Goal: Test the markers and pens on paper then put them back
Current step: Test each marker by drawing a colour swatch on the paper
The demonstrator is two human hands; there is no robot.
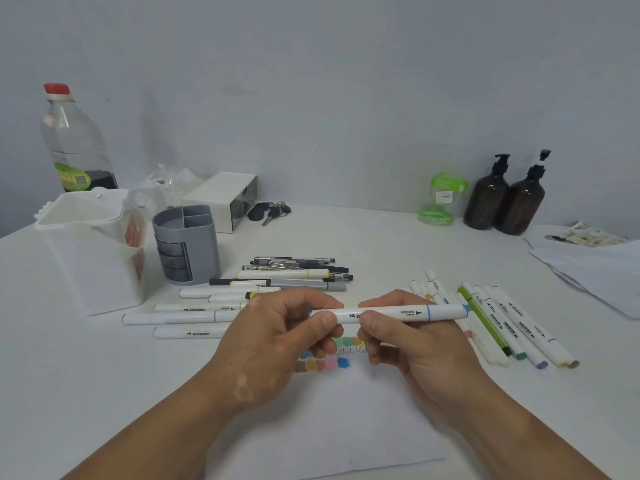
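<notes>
Left hand (277, 337), right hand (412, 348) — each grip a pinch on one slim white plastic marker (408, 312).

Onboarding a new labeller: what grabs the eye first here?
The left hand and right hand grip a white blue-banded marker level at centre. Just under it, pastel colour swatches mark the white paper sheet. Other white markers lie loose on both sides.

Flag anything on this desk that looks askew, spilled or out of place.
Nothing is spilled. The right brown bottle has its pump raised and slanted, unlike on the left bottle. Keys lie beside the white box, unrelated to the pens. The left hand and right hand hold one marker.
</notes>
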